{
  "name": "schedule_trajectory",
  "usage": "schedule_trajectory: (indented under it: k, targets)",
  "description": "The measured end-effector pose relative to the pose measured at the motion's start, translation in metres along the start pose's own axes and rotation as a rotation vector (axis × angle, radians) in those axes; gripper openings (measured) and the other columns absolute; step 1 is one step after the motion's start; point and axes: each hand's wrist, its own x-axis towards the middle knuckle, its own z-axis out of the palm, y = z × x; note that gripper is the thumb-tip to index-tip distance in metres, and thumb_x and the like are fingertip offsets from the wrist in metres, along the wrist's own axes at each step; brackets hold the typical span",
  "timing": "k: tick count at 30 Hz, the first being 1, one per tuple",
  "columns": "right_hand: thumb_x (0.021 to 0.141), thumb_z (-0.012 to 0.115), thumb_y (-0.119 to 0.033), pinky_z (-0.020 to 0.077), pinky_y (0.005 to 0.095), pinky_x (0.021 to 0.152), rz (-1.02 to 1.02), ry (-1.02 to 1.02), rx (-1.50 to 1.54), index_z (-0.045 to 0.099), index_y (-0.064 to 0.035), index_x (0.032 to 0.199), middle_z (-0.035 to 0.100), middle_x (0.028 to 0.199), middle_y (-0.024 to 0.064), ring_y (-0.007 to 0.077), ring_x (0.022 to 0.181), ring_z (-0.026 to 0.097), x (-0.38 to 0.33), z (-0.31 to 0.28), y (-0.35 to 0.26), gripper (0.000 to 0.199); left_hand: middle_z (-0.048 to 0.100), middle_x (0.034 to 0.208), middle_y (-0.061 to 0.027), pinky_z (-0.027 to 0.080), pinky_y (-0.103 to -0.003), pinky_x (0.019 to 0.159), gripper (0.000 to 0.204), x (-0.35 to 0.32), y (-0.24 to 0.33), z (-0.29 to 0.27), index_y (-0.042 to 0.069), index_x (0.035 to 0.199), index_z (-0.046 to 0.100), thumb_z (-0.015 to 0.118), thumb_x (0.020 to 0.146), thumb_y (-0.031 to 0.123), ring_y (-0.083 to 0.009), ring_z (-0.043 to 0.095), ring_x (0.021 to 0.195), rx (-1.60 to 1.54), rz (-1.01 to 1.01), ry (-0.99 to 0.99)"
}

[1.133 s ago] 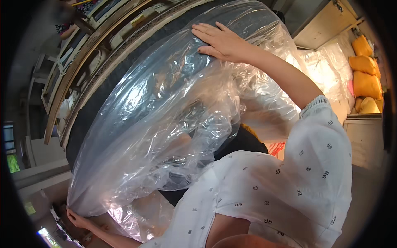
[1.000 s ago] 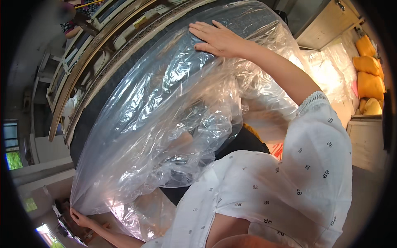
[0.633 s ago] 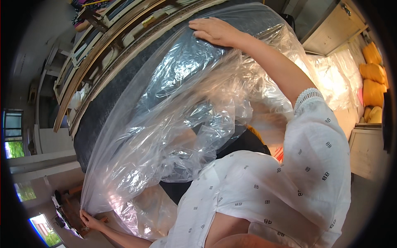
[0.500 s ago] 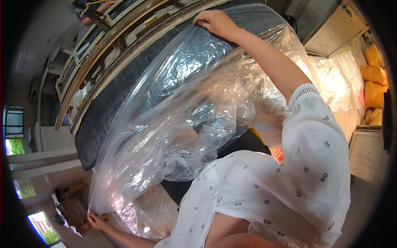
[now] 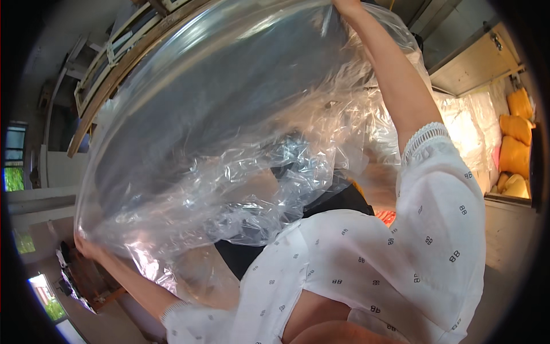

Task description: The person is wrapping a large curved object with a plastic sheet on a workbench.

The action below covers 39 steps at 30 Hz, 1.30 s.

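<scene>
A large clear plastic bag [image 5: 229, 172] is stretched over a big dark grey padded slab [image 5: 240, 86] that leans across the view. My left hand [image 5: 86, 246] is at the lower left, fingers closed on the bag's crumpled edge. My right arm in a white patterned sleeve reaches up to the top edge of the picture, where my right hand [image 5: 345, 6] rests against the plastic at the slab's upper end. Most of that hand is cut off by the frame, so its grip is hidden. Loose folds of plastic bunch in front of my chest.
Wooden frames [image 5: 114, 74] lean behind the slab at the upper left. Orange-yellow sacks [image 5: 518, 137] and plastic-wrapped bundles [image 5: 464, 132] are stacked at the right beside a wooden cabinet [image 5: 475, 63]. A dark object [image 5: 80, 281] lies below my left hand.
My right hand has slid up along the slab to the top of the picture. My left hand has shifted right and up. The plastic is drawn tighter and fills more of the view.
</scene>
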Motion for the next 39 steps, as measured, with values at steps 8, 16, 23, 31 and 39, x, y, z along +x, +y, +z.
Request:
schedule_trajectory:
  k: [8, 16, 23, 31, 39]
  targets:
    - [0.080, 0.053, -0.021, 0.0433, 0.0414, 0.064, 0.209, -0.198, -0.127, 0.054, -0.0033, 0.080, 0.058, 0.071, 0.0193, 0.0360, 0.071, 0.057, -0.034, 0.003, 0.071, 0.018, 0.066, 0.093, -0.0047, 0.043, -0.027, 0.078, 0.036, 0.066, -0.132, 0.163, 0.006, 0.096, 0.066, 0.058, 0.083, 0.038, -0.0157, 0.058, 0.085, 0.393, 0.253, -0.296]
    - [0.075, 0.058, -0.021, 0.0434, 0.0380, 0.067, 0.082, -0.289, -0.197, 0.057, 0.0027, 0.074, 0.059, 0.075, 0.0197, 0.0325, 0.074, 0.057, -0.022, 0.016, 0.103, 0.024, 0.066, 0.095, -0.0059, 0.042, -0.027, 0.079, 0.038, 0.071, -0.106, 0.221, 0.006, 0.100, 0.066, 0.060, 0.081, 0.039, -0.0160, 0.058, 0.087, 0.326, 0.100, -0.338]
    - [0.076, 0.057, -0.022, 0.0419, 0.0381, 0.070, 0.179, -0.203, -0.370, 0.056, 0.0001, 0.083, 0.053, 0.091, 0.0208, 0.0334, 0.084, 0.053, -0.023, 0.020, 0.096, 0.023, 0.063, 0.092, -0.0130, 0.042, -0.031, 0.078, 0.049, 0.085, -0.123, 0.228, -0.003, 0.096, 0.063, 0.062, 0.076, 0.042, -0.0219, 0.057, 0.084, 0.439, 0.139, -0.264]
    - [0.079, 0.057, -0.029, 0.0357, 0.0391, 0.083, 0.172, -0.248, -0.227, 0.053, 0.0022, 0.086, 0.051, 0.094, 0.0230, 0.0346, 0.093, 0.046, -0.016, 0.031, 0.136, 0.032, 0.062, 0.088, -0.0145, 0.041, -0.032, 0.071, 0.041, 0.124, -0.166, 0.198, -0.004, 0.092, 0.062, 0.042, 0.086, 0.032, -0.0225, 0.055, 0.079, 0.437, 0.285, -0.215]
    - [0.089, 0.042, -0.034, 0.0342, 0.0425, 0.083, 0.101, -0.243, -0.183, 0.054, 0.0006, 0.093, 0.051, 0.098, 0.0246, 0.0401, 0.096, 0.044, -0.015, 0.034, 0.134, 0.037, 0.062, 0.086, -0.0126, 0.041, -0.031, 0.074, 0.046, 0.132, -0.172, 0.190, -0.002, 0.092, 0.063, 0.037, 0.089, 0.036, -0.0221, 0.055, 0.080, 0.379, 0.109, -0.284]
